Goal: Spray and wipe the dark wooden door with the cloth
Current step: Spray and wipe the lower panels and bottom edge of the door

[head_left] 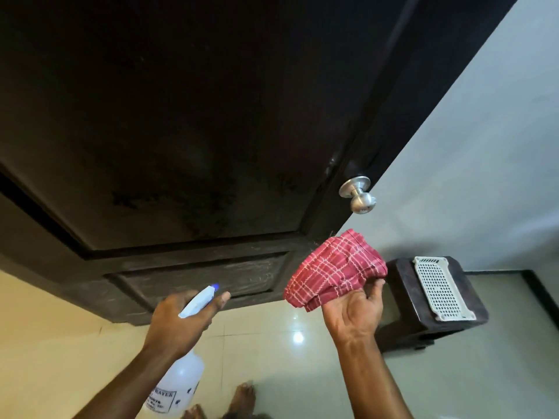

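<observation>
Left grip (181,319) wraps spray bottle (184,379), nozzle facing door (317,71) below-left of knob (358,195). My right grip (354,309) pinches cloth (335,267) just below knob. Lower panel (211,276) looks streaked, upper panel (181,146) blotchy; most wiping seemingly left.

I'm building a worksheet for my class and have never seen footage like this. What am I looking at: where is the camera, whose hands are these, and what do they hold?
No machine here: a person wears one wide-angle camera on the head, looking forward and down, so both arms enter from the bottom. The lens makes the dark wooden door seem to lean. The left hand grips a white spray bottle, nozzle aimed at the door's lower panel. The right hand holds a bunched red checked cloth below the silver knob. On the tiled floor stands a dark stool with a white perforated tray on top; bare feet show at the bottom edge.
</observation>
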